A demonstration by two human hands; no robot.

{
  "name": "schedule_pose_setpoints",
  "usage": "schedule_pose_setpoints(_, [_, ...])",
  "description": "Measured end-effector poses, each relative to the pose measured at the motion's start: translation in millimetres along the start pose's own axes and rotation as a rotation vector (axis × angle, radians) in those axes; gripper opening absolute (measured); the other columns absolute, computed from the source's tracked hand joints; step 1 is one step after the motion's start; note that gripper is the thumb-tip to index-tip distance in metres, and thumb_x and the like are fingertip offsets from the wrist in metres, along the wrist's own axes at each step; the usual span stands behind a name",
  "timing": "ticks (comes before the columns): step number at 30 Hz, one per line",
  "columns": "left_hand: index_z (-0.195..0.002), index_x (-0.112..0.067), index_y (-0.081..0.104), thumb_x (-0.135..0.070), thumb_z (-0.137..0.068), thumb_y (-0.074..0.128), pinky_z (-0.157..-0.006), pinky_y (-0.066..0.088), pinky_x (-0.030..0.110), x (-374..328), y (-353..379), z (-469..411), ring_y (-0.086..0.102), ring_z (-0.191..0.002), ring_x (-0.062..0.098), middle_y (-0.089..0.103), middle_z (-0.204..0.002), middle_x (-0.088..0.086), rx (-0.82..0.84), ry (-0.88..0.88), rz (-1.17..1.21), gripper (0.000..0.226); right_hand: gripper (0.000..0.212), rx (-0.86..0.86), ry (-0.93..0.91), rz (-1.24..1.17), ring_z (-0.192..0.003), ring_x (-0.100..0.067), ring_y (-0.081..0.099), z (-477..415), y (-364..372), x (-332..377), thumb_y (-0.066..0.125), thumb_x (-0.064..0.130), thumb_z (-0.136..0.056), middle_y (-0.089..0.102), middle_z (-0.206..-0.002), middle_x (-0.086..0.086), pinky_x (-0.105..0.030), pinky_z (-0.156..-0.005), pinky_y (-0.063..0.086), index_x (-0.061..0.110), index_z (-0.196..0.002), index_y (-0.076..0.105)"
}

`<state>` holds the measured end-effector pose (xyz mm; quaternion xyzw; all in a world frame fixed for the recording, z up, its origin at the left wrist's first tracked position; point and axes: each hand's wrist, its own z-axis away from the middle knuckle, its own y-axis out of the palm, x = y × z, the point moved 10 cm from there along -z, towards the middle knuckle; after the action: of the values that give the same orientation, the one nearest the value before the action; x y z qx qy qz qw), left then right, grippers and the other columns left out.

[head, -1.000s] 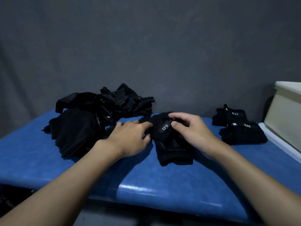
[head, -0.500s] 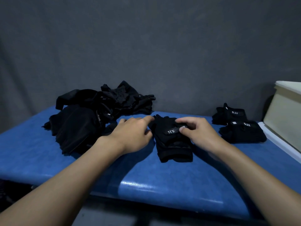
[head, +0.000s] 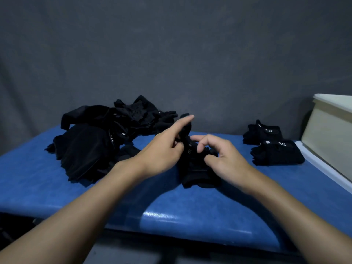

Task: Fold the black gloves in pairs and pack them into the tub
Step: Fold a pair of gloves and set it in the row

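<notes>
Tub (head: 327, 134) cut off by the right edge; label (head: 189, 151) on the gloves (head: 198, 178) unreadably blurred

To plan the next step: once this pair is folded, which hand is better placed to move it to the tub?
Probably the right hand: it grips the gloves, and the tub stands on its side, beyond two folded pairs.

two hands at the centre of the frame: left hand (head: 160, 151) and right hand (head: 224, 161). one glove bundle (head: 198, 176) between them. two finished ones at right: rear folded pair (head: 263, 132), front folded pair (head: 277, 153). one heap of loose gloves (head: 95, 145) at left, too tangled to count. one tub (head: 329, 138) at the right edge. one table (head: 190, 216).
</notes>
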<state>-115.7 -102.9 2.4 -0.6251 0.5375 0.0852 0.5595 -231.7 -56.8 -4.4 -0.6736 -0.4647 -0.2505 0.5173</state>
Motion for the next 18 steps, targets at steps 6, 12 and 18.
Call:
schedule_pose_setpoints(6, [-0.140,-0.030,0.050,0.000,-0.090,0.040,-0.081,0.041,0.020,12,1,0,0.059,-0.087,0.005,0.059,-0.108,-0.001,0.000,-0.080,-0.028,0.059,0.049,0.015,0.021,-0.087,-0.118,0.000,0.057,-2,5,-3,0.039,-0.019,-0.076,0.065,-0.122,0.006,-0.019,-0.101,0.043,0.019,-0.100,0.060])
schedule_pose_setpoints(12, [-0.129,-0.030,0.055,0.007,-0.090,0.041,-0.106,0.043,0.029,-1,-8,6,0.056,-0.119,0.008,0.060,-0.128,-0.005,-0.048,-0.063,0.092,0.055,0.046,-0.130,0.039,-0.036,-0.120,-0.006,0.055,-7,-15,-11,0.050,-0.010,-0.087,0.061,-0.120,0.009,-0.013,-0.095,0.042,0.030,-0.108,0.059])
schedule_pose_setpoints(18, [-0.109,-0.031,0.066,-0.015,-0.077,0.047,-0.081,0.050,0.045,-34,-14,10,0.062,-0.090,0.026,0.071,-0.102,0.015,-0.086,0.016,0.325,0.040,0.037,-0.194,0.091,-0.190,-0.118,-0.014,0.059,-1,-30,-19,0.055,0.000,-0.093,0.063,-0.123,-0.004,-0.041,-0.106,0.045,0.032,-0.109,0.065])
